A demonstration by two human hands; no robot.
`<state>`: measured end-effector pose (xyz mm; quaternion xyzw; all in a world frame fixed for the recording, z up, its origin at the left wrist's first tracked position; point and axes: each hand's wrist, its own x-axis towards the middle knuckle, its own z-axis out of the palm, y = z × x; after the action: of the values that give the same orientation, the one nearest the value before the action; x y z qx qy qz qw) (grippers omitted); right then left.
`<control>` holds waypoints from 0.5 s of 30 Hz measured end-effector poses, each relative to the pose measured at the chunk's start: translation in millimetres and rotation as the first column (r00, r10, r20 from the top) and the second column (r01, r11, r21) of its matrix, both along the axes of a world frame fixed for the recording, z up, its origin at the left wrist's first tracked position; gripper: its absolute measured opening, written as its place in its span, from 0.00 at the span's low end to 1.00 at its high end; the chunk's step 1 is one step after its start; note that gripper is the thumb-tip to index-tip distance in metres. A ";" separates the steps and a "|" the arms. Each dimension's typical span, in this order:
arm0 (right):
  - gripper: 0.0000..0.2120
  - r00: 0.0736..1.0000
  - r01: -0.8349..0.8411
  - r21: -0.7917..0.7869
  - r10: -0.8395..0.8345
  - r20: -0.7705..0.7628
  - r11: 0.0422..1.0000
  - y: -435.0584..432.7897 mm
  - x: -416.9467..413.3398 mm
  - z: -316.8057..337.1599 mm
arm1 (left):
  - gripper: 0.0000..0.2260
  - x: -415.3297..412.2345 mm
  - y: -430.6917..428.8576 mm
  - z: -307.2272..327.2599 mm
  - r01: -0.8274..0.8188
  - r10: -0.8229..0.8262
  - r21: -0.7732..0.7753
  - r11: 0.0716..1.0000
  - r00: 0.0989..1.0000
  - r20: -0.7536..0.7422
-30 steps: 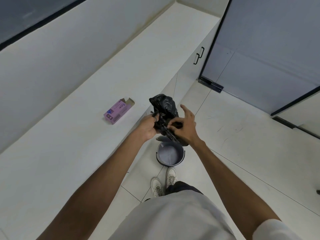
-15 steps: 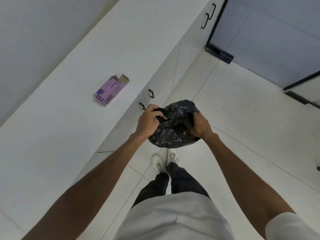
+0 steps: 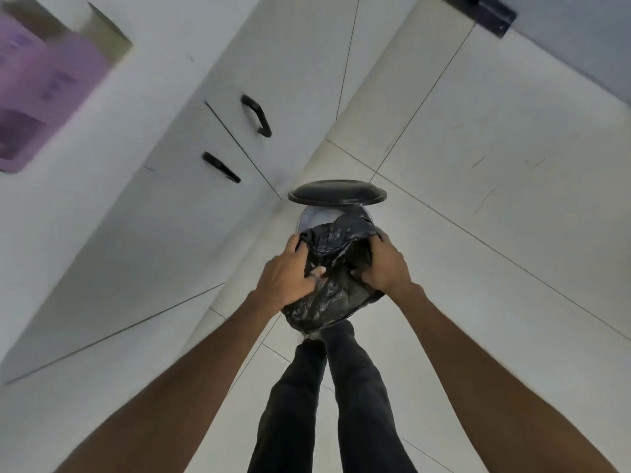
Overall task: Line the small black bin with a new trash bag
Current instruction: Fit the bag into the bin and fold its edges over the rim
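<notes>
A crumpled black trash bag (image 3: 333,278) hangs between both hands, directly over the small black bin (image 3: 312,218) on the floor. Only the bin's far rim and pale inside show; the bag hides the rest. Its round black lid (image 3: 337,193) stands raised behind the opening. My left hand (image 3: 290,276) grips the bag's left edge, fingers dug into the plastic. My right hand (image 3: 386,264) grips the right edge. The bag's mouth is pulled partly apart between them.
White cabinet fronts with two black handles (image 3: 256,115) (image 3: 221,167) run along the left. A purple box (image 3: 41,97) lies on the counter at top left. My legs in dark trousers (image 3: 327,397) stand just behind the bin. A dark door hinge block (image 3: 491,13) sits at top right.
The view has dropped close to the floor and the bin with its raised lid has come into sight. Both hands have lowered the bag down over the bin and spread it wider.
</notes>
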<state>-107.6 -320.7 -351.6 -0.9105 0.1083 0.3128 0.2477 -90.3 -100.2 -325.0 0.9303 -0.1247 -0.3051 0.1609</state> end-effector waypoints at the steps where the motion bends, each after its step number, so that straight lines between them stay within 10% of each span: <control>1: 0.39 0.999 0.034 0.014 -0.034 0.013 0.999 -0.5 0.1 -19.4 | 0.18 -1.5 1.1 -20.4 -0.060 0.061 -0.048 0.997 0.998 0.020; 5: 0.11 0.921 0.246 0.084 -0.260 0.291 0.966 -8.1 2.8 -76.3 | 0.09 5.0 11.9 -86.7 -0.337 0.364 -0.206 0.919 0.925 0.106; 10: 0.14 0.712 0.462 0.137 -0.458 0.532 0.876 -27.2 -0.3 -111.2 | 0.15 14.4 19.4 -132.5 -0.418 0.518 -0.367 0.831 0.821 0.240; 15: 0.21 0.907 0.198 -0.005 -0.181 0.380 0.980 -28.8 -6.7 -140.5 | 0.16 6.3 5.3 -161.8 -0.232 0.238 -0.071 0.970 0.966 0.102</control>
<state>-114.4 -349.4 -492.1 -0.9440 0.1531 0.1035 0.2733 -84.0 -94.9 -486.8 0.9488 -0.0311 -0.2283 0.2161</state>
